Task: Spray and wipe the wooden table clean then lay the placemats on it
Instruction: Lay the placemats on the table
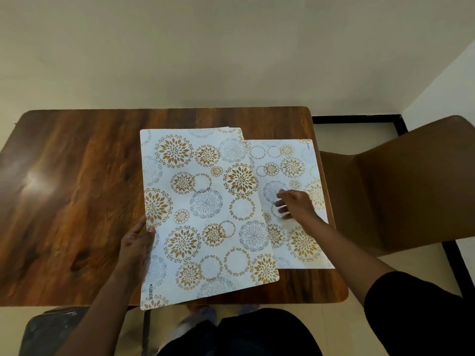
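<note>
A dark wooden table (77,188) fills the middle of the head view. One white placemat with gold and grey flower circles (290,165) lies flat at the table's right end. My right hand (295,205) rests on it with fingers spread. A stack of matching placemats (205,209), thin sheet edges showing at its far end, is held tilted above the table centre. My left hand (137,249) grips the stack's left edge, thumb on top. The stack overlaps the flat mat's left side.
A brown moulded chair (401,191) stands right of the table, close to its edge. A dark stool or seat (48,330) shows at the lower left. A pale wall runs behind the table. The table's left half shows a light glare.
</note>
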